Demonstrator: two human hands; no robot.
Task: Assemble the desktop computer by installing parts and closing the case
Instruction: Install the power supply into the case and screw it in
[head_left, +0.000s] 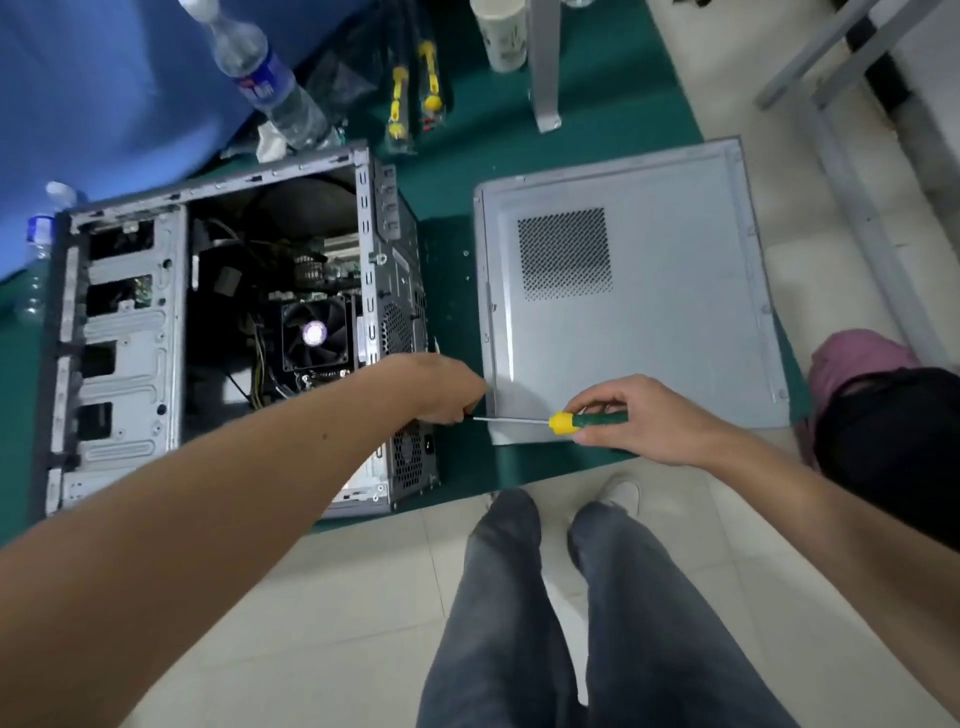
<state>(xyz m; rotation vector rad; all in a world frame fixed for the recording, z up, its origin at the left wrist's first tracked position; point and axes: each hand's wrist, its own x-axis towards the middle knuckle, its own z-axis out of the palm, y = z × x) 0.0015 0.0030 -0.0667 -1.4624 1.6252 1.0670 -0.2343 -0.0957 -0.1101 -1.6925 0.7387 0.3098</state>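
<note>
Everything sits on a green mat over pale floor tiles, with a blue sheet at the mat's far left corner. The open computer case lies on its side along the mat's left part, CPU fan showing, and the side panel lies flat at the right edge. Right hand grips the screwdriver by its green-yellow handle (shaft level, pointing left). Left hand is curled at the shaft tip near the case's back corner; can't tell what it pinches.
</note>
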